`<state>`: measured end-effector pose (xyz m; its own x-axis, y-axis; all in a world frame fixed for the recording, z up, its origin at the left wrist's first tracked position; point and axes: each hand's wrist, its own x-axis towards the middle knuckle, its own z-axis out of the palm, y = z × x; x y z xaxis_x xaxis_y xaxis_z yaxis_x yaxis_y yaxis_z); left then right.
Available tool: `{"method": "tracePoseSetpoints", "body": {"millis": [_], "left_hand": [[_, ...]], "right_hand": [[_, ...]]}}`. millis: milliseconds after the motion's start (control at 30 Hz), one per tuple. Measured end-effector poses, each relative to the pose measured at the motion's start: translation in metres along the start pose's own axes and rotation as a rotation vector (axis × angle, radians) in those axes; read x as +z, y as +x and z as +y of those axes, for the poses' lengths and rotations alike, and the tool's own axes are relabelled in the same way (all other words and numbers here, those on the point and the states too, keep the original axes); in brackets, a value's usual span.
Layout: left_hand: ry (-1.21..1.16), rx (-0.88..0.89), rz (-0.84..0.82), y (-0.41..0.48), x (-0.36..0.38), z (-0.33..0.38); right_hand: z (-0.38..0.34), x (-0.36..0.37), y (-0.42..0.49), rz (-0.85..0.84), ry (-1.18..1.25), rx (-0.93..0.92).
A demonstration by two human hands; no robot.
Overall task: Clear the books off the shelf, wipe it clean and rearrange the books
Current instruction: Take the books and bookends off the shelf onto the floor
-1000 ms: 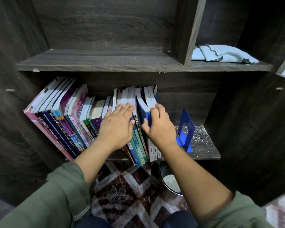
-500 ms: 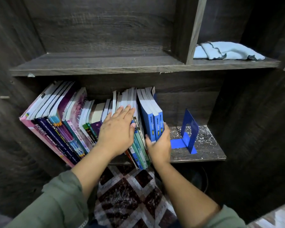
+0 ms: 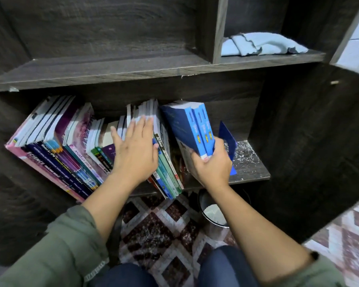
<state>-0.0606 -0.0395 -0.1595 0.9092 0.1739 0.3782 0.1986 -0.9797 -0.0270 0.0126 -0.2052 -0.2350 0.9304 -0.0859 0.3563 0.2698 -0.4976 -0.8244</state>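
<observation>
- Two blue paperback books (image 3: 192,129) are gripped at their lower end by the right hand (image 3: 210,169), with the fingers curled round them. They are held tilted beside the row.
- The leaning row of colourful softcover books (image 3: 71,146) on the dark wooden shelf (image 3: 251,171) is pressed by the left hand (image 3: 136,154), fingers straight.
- A blue metal bookend (image 3: 226,137) is seen behind the right hand.
- A pale blue cloth (image 3: 263,46) is laid in the upper right compartment.

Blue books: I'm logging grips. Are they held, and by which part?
The right hand grips the blue books by their bottom end; the left hand rests flat on the row of books.
</observation>
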Motion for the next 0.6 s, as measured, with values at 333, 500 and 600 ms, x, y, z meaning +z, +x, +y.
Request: {"method": "tracePoseSetpoints", "body": {"millis": [333,500,600], "left_hand": [[0.333,0.955,0.246,0.01,-0.055,0.106],[0.23,1.135,0.106,-0.018,-0.063,0.167],[0.133,1.205,0.08,-0.045,-0.049,0.209]], "right_hand": [[-0.009,-0.123,-0.058,-0.083,-0.247,-0.156],[0.014,-0.19,-0.101,-0.154,-0.261,0.003],[0.04,-0.227,-0.127,-0.262,-0.44,0.095]]}}
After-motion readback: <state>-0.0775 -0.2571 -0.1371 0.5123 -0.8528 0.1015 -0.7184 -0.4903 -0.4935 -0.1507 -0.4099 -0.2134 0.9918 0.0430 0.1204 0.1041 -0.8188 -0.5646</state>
